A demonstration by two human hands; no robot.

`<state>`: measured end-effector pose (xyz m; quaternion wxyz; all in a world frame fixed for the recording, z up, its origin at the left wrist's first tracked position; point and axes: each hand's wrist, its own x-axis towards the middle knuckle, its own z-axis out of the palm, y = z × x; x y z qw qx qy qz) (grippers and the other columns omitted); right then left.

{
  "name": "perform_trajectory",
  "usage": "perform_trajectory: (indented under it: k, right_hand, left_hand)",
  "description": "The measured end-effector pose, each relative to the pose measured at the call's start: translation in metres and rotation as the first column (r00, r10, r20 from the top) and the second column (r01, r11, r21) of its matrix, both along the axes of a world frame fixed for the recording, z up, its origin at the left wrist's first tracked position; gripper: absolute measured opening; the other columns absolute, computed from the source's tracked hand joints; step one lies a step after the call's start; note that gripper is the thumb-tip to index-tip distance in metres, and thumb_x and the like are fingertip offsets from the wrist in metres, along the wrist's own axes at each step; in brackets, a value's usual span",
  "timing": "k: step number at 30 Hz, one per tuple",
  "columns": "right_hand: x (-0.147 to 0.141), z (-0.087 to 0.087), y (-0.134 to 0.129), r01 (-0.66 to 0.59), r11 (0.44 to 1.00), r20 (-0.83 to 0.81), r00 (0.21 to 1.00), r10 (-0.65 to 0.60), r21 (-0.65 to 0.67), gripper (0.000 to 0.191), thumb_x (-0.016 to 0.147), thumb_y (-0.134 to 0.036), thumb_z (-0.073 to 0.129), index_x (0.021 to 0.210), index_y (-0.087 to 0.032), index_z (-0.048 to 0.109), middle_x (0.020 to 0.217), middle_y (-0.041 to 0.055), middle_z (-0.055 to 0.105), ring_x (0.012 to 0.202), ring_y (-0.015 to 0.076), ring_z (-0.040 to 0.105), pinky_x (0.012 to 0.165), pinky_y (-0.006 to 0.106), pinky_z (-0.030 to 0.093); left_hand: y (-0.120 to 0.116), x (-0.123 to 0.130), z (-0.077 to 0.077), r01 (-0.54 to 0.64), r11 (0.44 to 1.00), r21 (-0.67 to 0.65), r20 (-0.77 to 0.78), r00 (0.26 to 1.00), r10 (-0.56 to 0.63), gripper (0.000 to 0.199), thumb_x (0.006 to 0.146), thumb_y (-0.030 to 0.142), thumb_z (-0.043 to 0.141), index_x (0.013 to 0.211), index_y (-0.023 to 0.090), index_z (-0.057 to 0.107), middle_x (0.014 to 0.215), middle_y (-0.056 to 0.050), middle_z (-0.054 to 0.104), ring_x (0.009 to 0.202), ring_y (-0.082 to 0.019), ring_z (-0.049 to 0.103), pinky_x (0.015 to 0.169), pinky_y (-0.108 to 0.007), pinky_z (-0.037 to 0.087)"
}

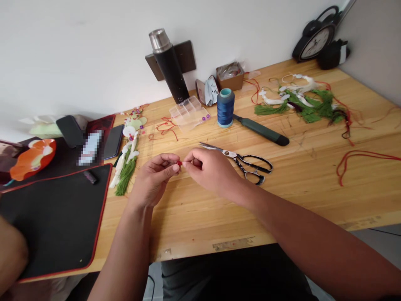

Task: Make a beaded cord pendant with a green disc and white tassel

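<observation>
My left hand point(154, 177) pinches a small red piece point(179, 162) between thumb and forefinger, above the front part of the wooden table. Whether it is a bead or knotted cord is too small to tell. Thumb and fingertips of my right hand point(208, 169) are pressed together right beside the red piece; what they grip is hidden. Just behind my right hand lie black-handled scissors point(239, 159), their blades pointing left. Green and white tassels point(127, 171) lie to the left of my left hand.
A blue thread spool point(225, 110), a dark green-handled tool point(261, 130), a clear compartment box point(188, 113) and a black flask point(171, 69) stand or lie behind my hands. More tassels point(308, 104) and red cord point(354, 154) lie right. A black mat point(53, 221) and a person's arm point(11, 255) are left.
</observation>
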<state>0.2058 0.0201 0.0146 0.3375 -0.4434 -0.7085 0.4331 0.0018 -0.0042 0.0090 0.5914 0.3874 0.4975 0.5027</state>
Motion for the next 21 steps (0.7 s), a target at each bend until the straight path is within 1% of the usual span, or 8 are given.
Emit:
perform_trajectory:
  k: [4, 8, 16, 21]
  right_hand:
    - [-0.0001, -0.0002, -0.0003, -0.009, 1.000, -0.004, 1.000, 0.009, -0.006, 0.011, 0.100, -0.020, 0.069, 0.090, -0.021, 0.073, 0.078, -0.0012, 0.074, 0.070, 0.0144, 0.061, 0.069, 0.030, 0.039]
    - [-0.0003, -0.0012, -0.0005, -0.007, 1.000, -0.005, 1.000, 0.007, 0.001, 0.012, 0.100, -0.021, 0.070, 0.089, -0.021, 0.073, 0.078, -0.0014, 0.073, 0.070, 0.0143, 0.060, 0.069, 0.030, 0.038]
    - [0.0001, -0.0011, -0.0005, -0.013, 1.000, -0.026, 1.000, 0.013, -0.001, 0.012, 0.100, -0.020, 0.068, 0.090, -0.021, 0.073, 0.077, -0.0018, 0.073, 0.069, 0.0140, 0.061, 0.070, 0.029, 0.039]
    - [0.0007, 0.0011, -0.0003, -0.016, 1.000, -0.034, 0.999, 0.016, -0.024, 0.012, 0.100, -0.020, 0.068, 0.090, -0.021, 0.074, 0.077, -0.0021, 0.072, 0.069, 0.0139, 0.060, 0.070, 0.029, 0.040]
  left_hand:
    - [0.0001, 0.0014, -0.0016, -0.008, 1.000, 0.017, -0.028, 1.000, 0.008, 0.035, 0.064, 0.029, 0.110, 0.090, 0.019, 0.089, 0.081, -0.005, 0.081, 0.074, -0.012, 0.073, 0.072, -0.019, 0.060]
    - [0.0002, 0.0019, -0.0020, -0.022, 0.999, 0.037, -0.067, 0.997, 0.024, 0.035, 0.063, 0.032, 0.111, 0.087, 0.019, 0.088, 0.079, -0.004, 0.080, 0.073, -0.011, 0.071, 0.071, -0.018, 0.059]
    - [-0.0004, 0.0017, -0.0037, -0.077, 0.994, 0.077, -0.151, 0.985, 0.088, 0.040, 0.058, 0.041, 0.112, 0.082, 0.020, 0.087, 0.074, -0.003, 0.080, 0.070, -0.014, 0.072, 0.070, -0.024, 0.061]
    - [-0.0011, 0.0010, -0.0067, -0.086, 0.991, 0.102, -0.206, 0.973, 0.105, 0.038, 0.059, 0.040, 0.111, 0.080, 0.020, 0.086, 0.078, -0.004, 0.082, 0.073, -0.014, 0.073, 0.073, -0.025, 0.061]
